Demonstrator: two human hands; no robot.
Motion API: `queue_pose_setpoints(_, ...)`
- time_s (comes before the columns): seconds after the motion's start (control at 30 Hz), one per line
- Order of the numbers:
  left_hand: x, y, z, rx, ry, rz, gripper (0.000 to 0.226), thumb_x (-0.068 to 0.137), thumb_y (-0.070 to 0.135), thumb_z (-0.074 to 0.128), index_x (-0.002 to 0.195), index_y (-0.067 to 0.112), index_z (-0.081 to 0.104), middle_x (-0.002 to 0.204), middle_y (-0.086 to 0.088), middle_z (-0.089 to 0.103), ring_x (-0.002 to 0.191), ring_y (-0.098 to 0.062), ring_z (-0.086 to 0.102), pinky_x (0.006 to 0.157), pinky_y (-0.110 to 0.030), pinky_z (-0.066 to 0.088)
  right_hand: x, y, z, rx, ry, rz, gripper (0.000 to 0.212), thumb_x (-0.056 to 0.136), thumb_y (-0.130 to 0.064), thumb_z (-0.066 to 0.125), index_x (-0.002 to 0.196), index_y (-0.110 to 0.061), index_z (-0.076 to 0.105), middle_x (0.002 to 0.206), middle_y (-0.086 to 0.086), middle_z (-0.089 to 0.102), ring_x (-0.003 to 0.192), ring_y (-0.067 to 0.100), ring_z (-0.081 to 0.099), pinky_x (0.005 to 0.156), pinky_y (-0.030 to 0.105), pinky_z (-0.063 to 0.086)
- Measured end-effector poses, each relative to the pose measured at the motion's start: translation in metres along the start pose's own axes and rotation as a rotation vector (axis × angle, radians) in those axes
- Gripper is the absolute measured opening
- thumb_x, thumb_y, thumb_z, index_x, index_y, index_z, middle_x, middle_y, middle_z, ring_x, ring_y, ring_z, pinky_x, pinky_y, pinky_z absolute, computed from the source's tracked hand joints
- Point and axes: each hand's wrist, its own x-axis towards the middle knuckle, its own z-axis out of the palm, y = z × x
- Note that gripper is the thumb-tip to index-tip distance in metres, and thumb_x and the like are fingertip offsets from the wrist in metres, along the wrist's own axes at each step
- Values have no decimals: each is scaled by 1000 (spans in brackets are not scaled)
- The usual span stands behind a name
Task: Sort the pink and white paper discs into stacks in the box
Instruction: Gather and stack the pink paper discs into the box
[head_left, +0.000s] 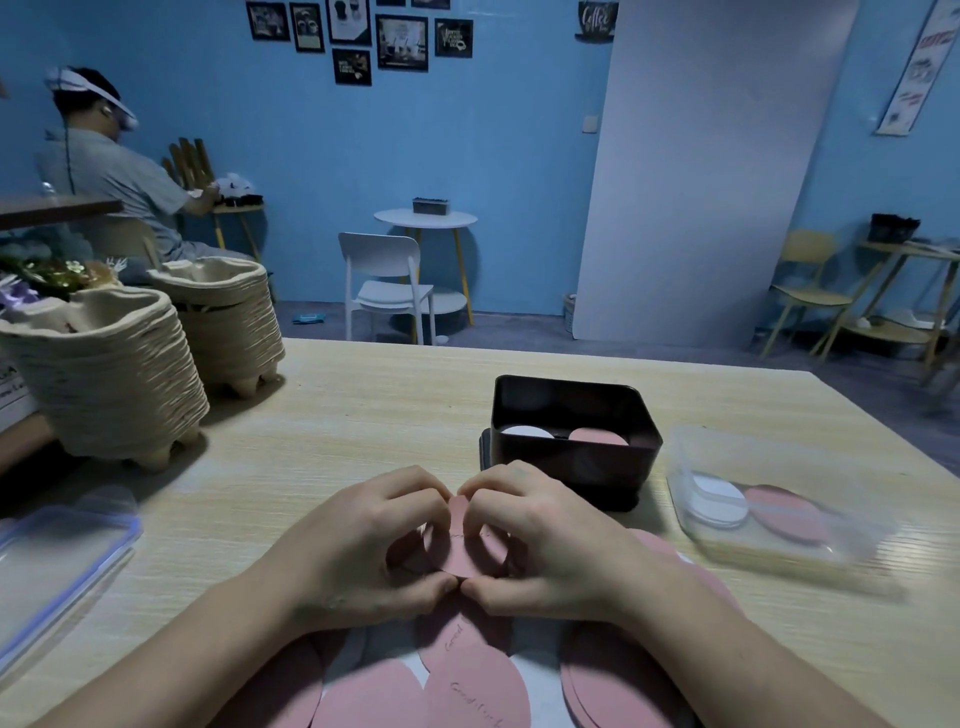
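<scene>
– Between your two hands, low over the pale wood-grain table (363, 415), you hold one pink round paper disc (460, 545). Your left hand (358, 545) and right hand (550, 540) are both curled round it. The thumbs pinch its near edge with their tips almost touching, and the forefingers bend over its far edge.

– Does your disc touch the table?

– I cannot tell; your fingers hide its lower rim. It carries a faint line of handwriting, too small to read.

– What lies closest to you?

– Just under your wrists, a heap of loose pink paper discs (467, 686) spreads toward you, overlapping, some with handwriting. Bits of white paper (540, 670) show between them.

– And your box?

– Just beyond your right hand stands the black rectangular box (571, 462), open at the top. Inside it you have a white stack (527, 432) on the left and a pink stack (597, 436) on the right, side by side.

– Further out on your right?

– A clear plastic container (691, 441) sits beside the box. It holds a white disc (719, 501) and a pink disc (784, 514), again white left and pink right.

– On your left?

– A clear lid with a blue rim (57, 561) lies at the table edge. Behind it two tall stacks of beige pulp trays (104, 374) stand close together.

– Past your table?

– A white chair (384, 280) and a small round white table (425, 218) stand against the blue wall. At far left another person (114, 171) sits with their back to you.
</scene>
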Motion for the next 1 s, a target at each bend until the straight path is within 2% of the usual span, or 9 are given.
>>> queue_pose_setpoints(0.13,10,4,-3,-31,-15,19,28,83,41,81,96,24,64,114,13,62,96,-13,67,76,-37,57,-3,1,-10,16,13,26,31,79,-40,82,93,-22,61,114,-8,59,105,18,56,87,36,51)
queue_pose_setpoints(0.27,25,8,-6,-64,-15,58,31,85,40,81,105,22,66,112,11,65,102,-12,67,82,-41,56,-5,5,-27,28,9,22,33,79,-41,82,97,-23,61,111,-4,60,102,19,57,86,38,51)
queue_pose_setpoints(0.37,36,7,-10,-110,45,70,29,89,40,72,111,22,65,109,10,66,101,-12,66,83,-40,55,-9,5,-42,-20,-6,20,32,79,-40,82,94,-26,56,106,-3,58,99,16,55,85,35,50)
queue_pose_setpoints(0.47,40,1,-7,-78,143,62,26,93,40,63,105,16,66,102,7,67,95,-16,67,78,-41,55,-16,6,-61,-60,26,54,34,77,-37,83,86,-27,52,97,-2,58,93,19,57,81,38,50)
queue_pose_setpoints(0.6,34,-9,8,0,145,16,28,96,43,59,100,17,67,96,10,65,89,-14,65,74,-40,54,-22,16,-98,-44,103,151,29,77,-35,81,91,-18,63,101,4,63,94,26,61,78,42,51)
queue_pose_setpoints(0.73,31,-12,14,22,85,3,27,95,47,58,105,23,66,99,16,63,91,-11,64,75,-39,55,-15,40,-127,-113,143,274,30,74,-44,76,94,-24,64,95,2,65,89,25,61,80,47,53)
queue_pose_setpoints(0.9,28,-8,16,9,86,-11,25,93,49,58,108,31,64,99,21,61,91,-5,61,73,-34,54,1,71,-136,-169,38,502,35,66,-54,71,94,-35,61,97,-10,66,95,16,64,88,46,56)
queue_pose_setpoints(1.0,24,-8,18,-11,83,-24,23,92,50,59,106,32,63,97,22,60,90,-4,60,72,-33,54,10,82,-132,-203,-54,581,34,67,-50,76,93,-35,61,93,-12,66,90,16,63,83,44,58)
